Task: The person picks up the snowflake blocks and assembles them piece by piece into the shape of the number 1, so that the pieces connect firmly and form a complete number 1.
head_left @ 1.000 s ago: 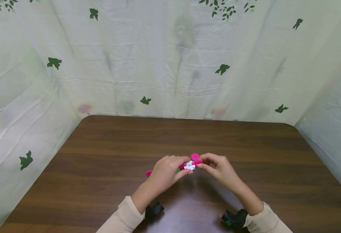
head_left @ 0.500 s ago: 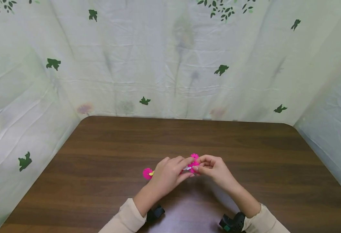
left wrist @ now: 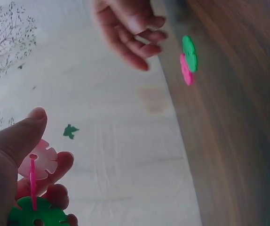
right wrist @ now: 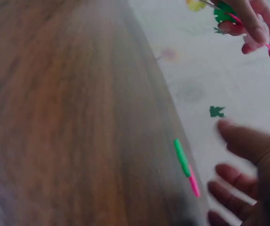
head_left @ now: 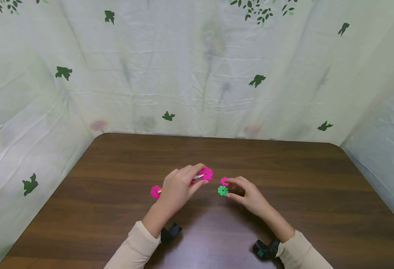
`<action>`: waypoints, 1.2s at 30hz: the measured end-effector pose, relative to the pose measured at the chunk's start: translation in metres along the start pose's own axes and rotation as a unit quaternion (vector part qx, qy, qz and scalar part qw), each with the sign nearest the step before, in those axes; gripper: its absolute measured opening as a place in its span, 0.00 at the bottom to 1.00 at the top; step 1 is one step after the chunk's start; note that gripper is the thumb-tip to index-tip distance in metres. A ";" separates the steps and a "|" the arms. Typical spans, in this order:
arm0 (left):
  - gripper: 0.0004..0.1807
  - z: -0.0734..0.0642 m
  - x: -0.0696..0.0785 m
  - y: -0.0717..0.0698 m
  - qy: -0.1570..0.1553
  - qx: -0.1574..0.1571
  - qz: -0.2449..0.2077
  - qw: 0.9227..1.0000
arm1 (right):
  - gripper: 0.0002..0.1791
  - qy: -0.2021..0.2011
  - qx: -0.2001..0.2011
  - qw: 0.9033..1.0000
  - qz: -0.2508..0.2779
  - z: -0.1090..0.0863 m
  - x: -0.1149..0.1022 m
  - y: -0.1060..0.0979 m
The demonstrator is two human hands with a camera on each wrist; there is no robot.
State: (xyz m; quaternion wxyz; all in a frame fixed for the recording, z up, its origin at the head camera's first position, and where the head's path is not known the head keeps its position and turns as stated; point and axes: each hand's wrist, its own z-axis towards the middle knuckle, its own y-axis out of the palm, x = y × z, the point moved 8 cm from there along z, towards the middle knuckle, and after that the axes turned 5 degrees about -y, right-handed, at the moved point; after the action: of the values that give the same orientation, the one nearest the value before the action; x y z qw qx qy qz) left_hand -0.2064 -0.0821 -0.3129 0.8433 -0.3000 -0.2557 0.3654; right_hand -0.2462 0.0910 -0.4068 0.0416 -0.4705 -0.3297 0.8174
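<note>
My left hand (head_left: 178, 188) grips a chain of slotted interlocking discs between thumb and fingers. A pink disc (head_left: 206, 173) sticks out past the fingertips, and another pink disc (head_left: 156, 192) with a bit of yellow shows behind the hand. In the left wrist view a green disc (left wrist: 37, 214) and a whitish-pink disc (left wrist: 40, 161) of this chain lie against the fingers. On the table, a loose green disc (head_left: 222, 190) overlaps a loose pink disc (head_left: 224, 181). Over them hovers my right hand (head_left: 251, 196), thumb and fingers spread apart, holding nothing.
The brown wooden table (head_left: 143, 157) has rounded far corners. Behind it and at both sides hangs a pale cloth (head_left: 190, 67) printed with leaves and green birds. A black wrist camera (head_left: 265, 249) sits on the right wrist, another (head_left: 171, 232) on the left.
The hands were together at the chain. My left hand has drawn left and up with it, while my right hand has come off it. The loose green disc now shows on the table.
</note>
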 end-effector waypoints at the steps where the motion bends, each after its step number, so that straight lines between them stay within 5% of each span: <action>1: 0.21 0.000 -0.002 0.000 -0.005 0.000 0.000 1.000 | 0.25 -0.005 -0.014 1.000 -0.023 0.000 0.003 0.003; 7: 0.21 0.001 -0.009 -0.001 -0.021 0.004 -0.010 1.000 | 0.27 -0.033 -0.085 0.985 -0.149 -0.005 0.013 0.017; 10: 0.20 0.001 -0.009 -0.001 -0.020 0.004 -0.016 1.000 | 0.23 -0.029 -0.088 0.983 -0.161 -0.005 0.012 0.017; 15: 0.19 0.001 -0.008 0.000 -0.020 -0.003 -0.019 1.000 | 0.15 -0.013 -0.070 0.989 -0.129 -0.005 0.012 0.015; 23: 0.18 -0.001 -0.002 0.003 0.006 -0.018 -0.014 1.000 | 0.15 -0.016 -0.062 0.995 -0.078 -0.002 0.011 0.014; 29: 0.19 -0.008 0.008 0.012 0.041 -0.039 -0.005 0.998 | 0.11 0.015 -0.062 0.998 0.017 -0.002 0.011 0.013; 36: 0.20 -0.019 0.013 0.022 0.036 -0.059 -0.032 0.997 | 0.08 0.063 -0.039 0.988 0.132 -0.001 0.007 0.006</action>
State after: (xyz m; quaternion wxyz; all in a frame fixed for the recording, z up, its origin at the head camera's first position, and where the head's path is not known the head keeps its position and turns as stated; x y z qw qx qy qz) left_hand -0.1963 -0.0666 -0.3389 0.8439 -0.3539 -0.2559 0.3116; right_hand -0.2479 0.0901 -0.4158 -0.0642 -0.5618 -0.2928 0.7711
